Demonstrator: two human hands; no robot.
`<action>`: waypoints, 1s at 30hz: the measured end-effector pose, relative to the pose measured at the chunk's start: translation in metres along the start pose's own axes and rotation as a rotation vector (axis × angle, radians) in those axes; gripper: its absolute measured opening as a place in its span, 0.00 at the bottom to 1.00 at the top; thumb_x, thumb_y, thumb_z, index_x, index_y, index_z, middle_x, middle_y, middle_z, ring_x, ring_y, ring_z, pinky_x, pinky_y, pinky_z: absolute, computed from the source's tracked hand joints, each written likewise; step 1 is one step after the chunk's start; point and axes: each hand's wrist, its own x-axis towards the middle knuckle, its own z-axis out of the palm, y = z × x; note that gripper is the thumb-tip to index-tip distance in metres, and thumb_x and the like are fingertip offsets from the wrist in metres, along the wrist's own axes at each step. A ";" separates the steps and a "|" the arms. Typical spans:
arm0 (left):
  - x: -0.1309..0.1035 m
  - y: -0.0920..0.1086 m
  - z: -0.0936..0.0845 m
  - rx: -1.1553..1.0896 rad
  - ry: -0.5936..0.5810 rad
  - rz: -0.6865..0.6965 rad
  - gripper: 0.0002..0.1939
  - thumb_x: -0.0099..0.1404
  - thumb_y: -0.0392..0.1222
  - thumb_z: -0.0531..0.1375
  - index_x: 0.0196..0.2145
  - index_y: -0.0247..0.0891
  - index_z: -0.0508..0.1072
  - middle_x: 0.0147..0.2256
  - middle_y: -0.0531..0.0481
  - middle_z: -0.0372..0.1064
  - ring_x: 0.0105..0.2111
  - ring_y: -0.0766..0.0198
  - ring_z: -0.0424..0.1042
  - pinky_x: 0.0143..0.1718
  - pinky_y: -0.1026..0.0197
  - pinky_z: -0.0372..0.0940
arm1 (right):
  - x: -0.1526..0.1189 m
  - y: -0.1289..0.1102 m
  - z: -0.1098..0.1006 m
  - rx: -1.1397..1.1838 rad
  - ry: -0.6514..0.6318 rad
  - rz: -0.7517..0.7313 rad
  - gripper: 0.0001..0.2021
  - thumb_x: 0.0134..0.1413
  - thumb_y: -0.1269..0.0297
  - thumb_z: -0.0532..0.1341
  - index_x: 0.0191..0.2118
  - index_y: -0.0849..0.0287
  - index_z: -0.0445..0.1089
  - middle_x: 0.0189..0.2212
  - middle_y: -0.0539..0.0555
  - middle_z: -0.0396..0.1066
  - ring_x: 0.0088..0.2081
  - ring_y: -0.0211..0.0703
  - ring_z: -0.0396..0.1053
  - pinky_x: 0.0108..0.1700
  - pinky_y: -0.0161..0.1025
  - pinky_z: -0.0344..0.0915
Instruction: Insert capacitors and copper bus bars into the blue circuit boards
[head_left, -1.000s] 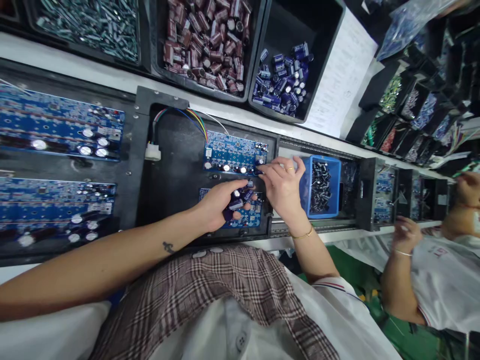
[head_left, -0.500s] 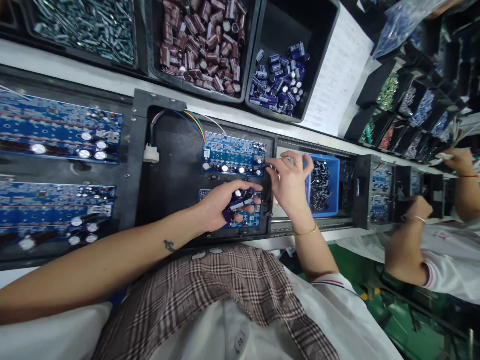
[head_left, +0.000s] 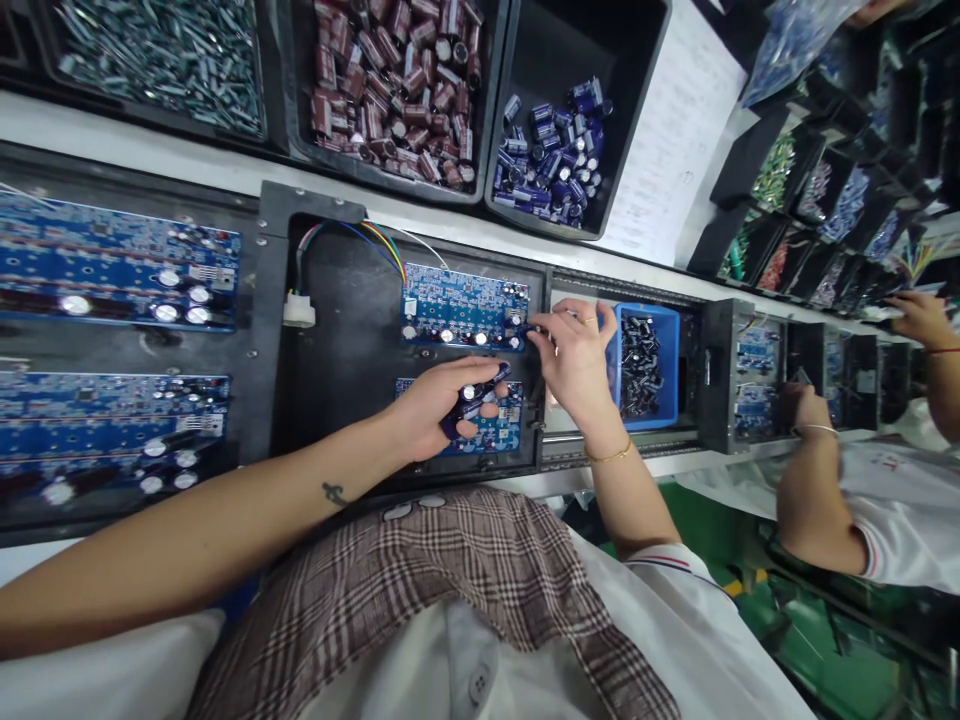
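My left hand (head_left: 442, 405) is curled around several dark blue capacitors (head_left: 469, 402), held in the palm and fingers just below the upper circuit board. My right hand (head_left: 576, 350) is closed in a pinch at the right edge of that upper blue circuit board (head_left: 465, 300). A small dark capacitor is at its fingertips, mostly covered by them. Along the board's lower edge stand several silver-topped capacitors (head_left: 481, 339). Partly under my left hand lies a lower circuit board (head_left: 511, 425). Both boards sit in a black tray (head_left: 337, 350).
Behind the tray stand black bins of brown capacitors (head_left: 405, 90), blue capacitors (head_left: 555, 160) and green parts (head_left: 165, 60). A blue box (head_left: 671, 370) of small black parts is right of my hand. More boards (head_left: 112, 260) lie left. Another person's arm (head_left: 814, 460) is at the right.
One capacitor in my left hand has shifted up toward the thumb and fingertips. My right hand stays at the board's right edge. The whole view has shifted slightly.
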 end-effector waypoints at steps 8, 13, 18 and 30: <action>0.005 -0.002 -0.002 -0.002 0.045 -0.007 0.09 0.67 0.37 0.56 0.43 0.31 0.72 0.31 0.48 0.63 0.20 0.73 0.63 0.10 0.76 0.47 | -0.001 0.001 0.006 -0.004 0.018 0.006 0.08 0.64 0.66 0.55 0.42 0.52 0.72 0.36 0.49 0.76 0.51 0.46 0.67 0.63 0.57 0.43; 0.006 -0.002 -0.004 -0.024 0.026 -0.006 0.09 0.67 0.37 0.55 0.42 0.31 0.72 0.30 0.49 0.63 0.19 0.73 0.62 0.10 0.75 0.48 | -0.004 -0.004 0.006 -0.035 0.036 -0.009 0.08 0.66 0.63 0.55 0.44 0.54 0.70 0.37 0.51 0.77 0.52 0.46 0.67 0.65 0.57 0.42; 0.001 -0.002 -0.001 0.012 -0.012 0.064 0.12 0.65 0.34 0.56 0.47 0.35 0.71 0.31 0.49 0.64 0.20 0.71 0.64 0.11 0.75 0.49 | -0.022 -0.026 -0.021 0.075 0.066 0.034 0.09 0.65 0.58 0.57 0.45 0.51 0.72 0.38 0.49 0.77 0.51 0.46 0.68 0.65 0.55 0.44; -0.009 -0.012 0.004 0.087 -0.001 0.002 0.11 0.61 0.31 0.56 0.41 0.29 0.72 0.33 0.41 0.69 0.18 0.74 0.61 0.10 0.76 0.47 | -0.034 -0.009 0.004 -0.032 0.064 0.071 0.09 0.65 0.65 0.54 0.45 0.52 0.70 0.39 0.52 0.76 0.55 0.47 0.64 0.65 0.60 0.38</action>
